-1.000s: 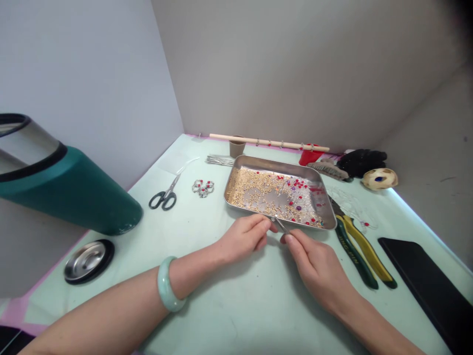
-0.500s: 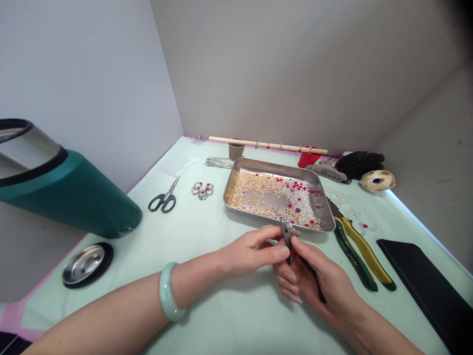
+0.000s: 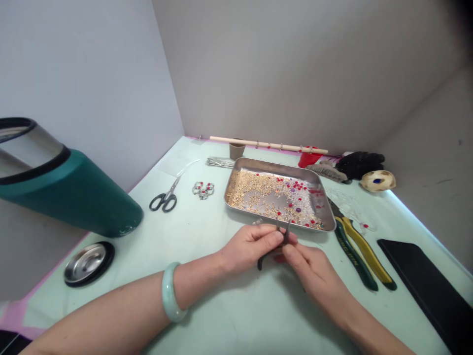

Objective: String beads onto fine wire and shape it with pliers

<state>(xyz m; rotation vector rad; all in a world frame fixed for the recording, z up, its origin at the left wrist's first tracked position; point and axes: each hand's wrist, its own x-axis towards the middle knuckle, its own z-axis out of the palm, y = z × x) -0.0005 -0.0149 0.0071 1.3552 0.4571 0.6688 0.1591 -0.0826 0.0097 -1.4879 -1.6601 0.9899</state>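
Just in front of the metal tray (image 3: 236, 211) of gold, red and clear beads, my two hands meet. Small dark pliers (image 3: 286, 235) stand between them, their two jaws spread apart and pointing toward the tray. My right hand (image 3: 310, 268) is closed on the pliers, one dark handle showing below the fingers. My left hand (image 3: 251, 246), a pale green bangle on its wrist, has thumb and forefinger pressed together at the pliers. A small clear beaded piece (image 3: 257, 222) shows by the left fingers; how it is held is hard to make out.
Scissors (image 3: 163, 201) and a beaded wire piece (image 3: 203, 190) lie left of the tray. A big green bottle (image 3: 84, 197) and its lid (image 3: 88, 264) are at the left. Green-yellow pliers (image 3: 365, 251) and a black flat object (image 3: 414, 276) lie right. A wooden stick (image 3: 288, 147) spans behind.
The pliers' jaws, close together before, are now spread. The pliers have turned in my right hand, and their handle now shows lower left. A clear beaded piece has come into view by my left fingers.
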